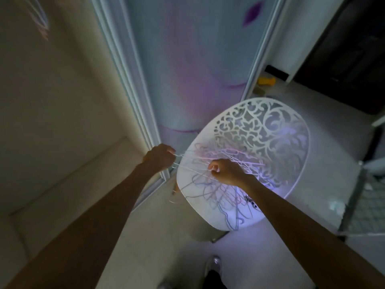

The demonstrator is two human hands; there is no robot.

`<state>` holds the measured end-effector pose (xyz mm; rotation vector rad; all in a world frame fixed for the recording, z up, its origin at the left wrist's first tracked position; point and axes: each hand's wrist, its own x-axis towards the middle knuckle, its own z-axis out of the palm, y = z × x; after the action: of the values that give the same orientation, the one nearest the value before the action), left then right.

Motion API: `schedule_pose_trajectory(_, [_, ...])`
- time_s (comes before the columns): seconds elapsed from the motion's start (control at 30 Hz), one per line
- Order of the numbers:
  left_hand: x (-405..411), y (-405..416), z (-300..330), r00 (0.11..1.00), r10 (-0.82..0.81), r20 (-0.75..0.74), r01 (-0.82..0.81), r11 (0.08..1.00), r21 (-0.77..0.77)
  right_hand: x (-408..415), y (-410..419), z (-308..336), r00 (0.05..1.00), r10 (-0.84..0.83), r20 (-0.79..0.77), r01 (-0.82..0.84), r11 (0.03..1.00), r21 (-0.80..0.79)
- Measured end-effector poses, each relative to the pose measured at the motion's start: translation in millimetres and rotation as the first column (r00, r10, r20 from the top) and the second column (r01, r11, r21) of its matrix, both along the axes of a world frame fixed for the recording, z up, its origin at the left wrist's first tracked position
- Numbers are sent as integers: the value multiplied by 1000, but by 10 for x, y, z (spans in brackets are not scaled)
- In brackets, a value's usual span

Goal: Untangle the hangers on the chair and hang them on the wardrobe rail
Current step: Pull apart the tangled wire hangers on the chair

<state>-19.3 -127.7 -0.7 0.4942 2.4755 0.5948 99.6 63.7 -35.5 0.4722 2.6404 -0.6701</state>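
Thin wire hangers (218,176) on the white chair (270,142), centre frame, are gripped by left hand (159,157) and pinched by right hand (226,171); snagged hooks risk dragging the whole tangle off.

No text, label, brand, number or sign can be read anywhere in this dim, blurred view; every visible surface shows only patterns.

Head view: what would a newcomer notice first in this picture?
First, the tangle of thin pastel hangers lying on the white chair with its lace-like cut-out back, right of centre. Next, the two hands working on it: the left hand grips hangers at the seat's left edge, and the right hand pinches one in the pile.
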Motion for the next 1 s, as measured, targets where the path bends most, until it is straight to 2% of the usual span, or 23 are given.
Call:
schedule_pose_trajectory(0.17, [239,632,-883,992,-43,123,57,992,-110,310,628,-745,990,-24,138,29,999,-35])
schedule_pose_trajectory(0.37, [245,1112,-1692,992,-29,125,40,995,-87,353,1139,-1457,977,-39,212,39,999,2])
schedule_pose_trajectory(0.43, [177,1148,-1870,996,-28,89,33,998,-57,287,1236,-1632,977,-45,210,42,999,15])
schedule_pose_trajectory(0.53, [-8,1223,-2142,996,-52,-76,54,998,31,91,1354,-1844,981,-79,175,74,997,35])
schedule_pose_trajectory(0.67, [-392,1517,-2344,992,-72,-107,68,997,-44,-343,1565,-2076,987,-136,80,127,986,103])
schedule_pose_trajectory(0.8, [-677,1766,-2479,969,-203,-139,187,975,-121,-713,1797,-2308,979,-204,20,198,968,152])
schedule_pose_trajectory(0.9, [-892,1936,-2673,950,-278,-143,249,950,-191,-1002,1950,-2510,977,-211,34,202,963,178])
schedule_pose_trajectory(1.0, [-927,2052,-2796,958,-271,-92,247,945,-213,-1165,2051,-2724,974,-203,97,187,970,152])
